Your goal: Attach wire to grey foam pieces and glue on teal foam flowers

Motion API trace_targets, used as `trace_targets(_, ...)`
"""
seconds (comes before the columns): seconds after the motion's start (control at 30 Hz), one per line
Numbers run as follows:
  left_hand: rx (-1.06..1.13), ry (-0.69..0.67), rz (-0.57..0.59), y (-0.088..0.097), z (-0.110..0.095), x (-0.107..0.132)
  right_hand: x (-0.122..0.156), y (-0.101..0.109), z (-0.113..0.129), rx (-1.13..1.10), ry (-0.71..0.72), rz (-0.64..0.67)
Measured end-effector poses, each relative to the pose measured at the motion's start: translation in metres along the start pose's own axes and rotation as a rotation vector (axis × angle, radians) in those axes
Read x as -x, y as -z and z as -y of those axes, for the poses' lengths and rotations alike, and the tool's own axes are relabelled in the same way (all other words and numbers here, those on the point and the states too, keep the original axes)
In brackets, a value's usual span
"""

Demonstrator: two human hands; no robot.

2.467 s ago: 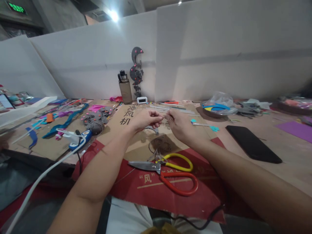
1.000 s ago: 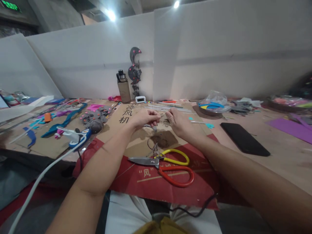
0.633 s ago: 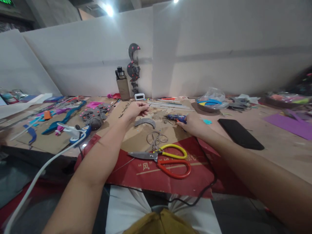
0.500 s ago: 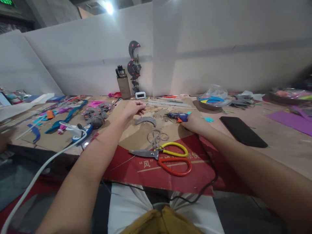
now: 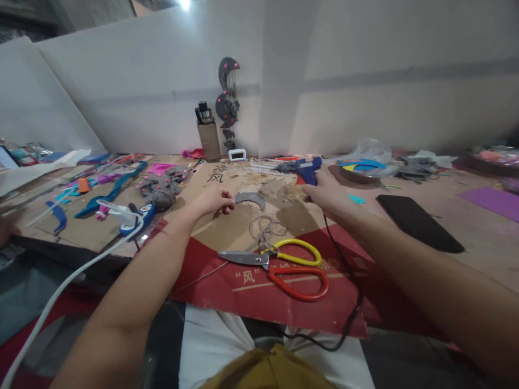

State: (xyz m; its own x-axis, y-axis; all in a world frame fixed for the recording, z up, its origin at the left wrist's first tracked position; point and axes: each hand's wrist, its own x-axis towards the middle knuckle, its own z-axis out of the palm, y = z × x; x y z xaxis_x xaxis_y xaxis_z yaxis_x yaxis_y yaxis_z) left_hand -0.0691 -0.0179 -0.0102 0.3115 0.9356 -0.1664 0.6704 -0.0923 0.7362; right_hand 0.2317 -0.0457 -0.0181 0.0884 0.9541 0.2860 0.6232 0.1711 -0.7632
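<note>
Head: glue gun (image 5: 310, 170) held; cardboard (image 5: 279, 309) reads “风”.

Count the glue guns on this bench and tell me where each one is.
1: the blue glue gun is in the person's right hand, beyond the scissors, nozzle toward the picture's left. Others could be hidden.

The glue gun (image 5: 307, 170) is blue, the crescent piece (image 5: 250, 197) grey.
</note>
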Motion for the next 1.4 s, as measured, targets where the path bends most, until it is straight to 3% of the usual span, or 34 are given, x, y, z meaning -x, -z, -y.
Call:
trace_targets(0.13, -0.066, 0.002, -0.057, -0.008, -0.004, -0.002, 0.004, -0.017, 0.039, -0.137, -0.015, 0.028)
trace_targets(0.23, -0.064, 0.002, -0.059, -0.011, -0.003, -0.005, -0.002, -0.034, 0.049, -0.27, 0.039, 0.067)
trace_targets(0.37, -0.06, -0.012, -0.056, -0.012, -0.002, -0.008, -0.009, -0.052, 0.044, -0.457, 0.12, 0.119)
trace_targets(0.53, 0.057, -0.06, -0.046, 0.001, -0.004, -0.009, -0.006, -0.057, 0.029, -0.498, 0.093, 0.212)
trace_targets(0.7, 0.2, -0.007, -0.299, 0.017, 0.005, -0.013, 0.005, -0.054, 0.024, -0.343, 0.056, 0.321)
trace_targets(0.8, 0.192, 0.089, -0.362, 0.016, 0.014, -0.018, 0.012, -0.054, 0.026, -0.193, 0.056, 0.351)
trace_targets(1.07, 0.025, 0.077, -0.13, 0.012, 0.018, -0.011, 0.017, -0.058, 0.025, -0.165, 0.053, 0.436)
trace_targets(1.4, -0.117, 0.077, -0.195, 0.001, 0.011, -0.007, 0.018, -0.061, 0.021, -0.073, 0.086, 0.37)
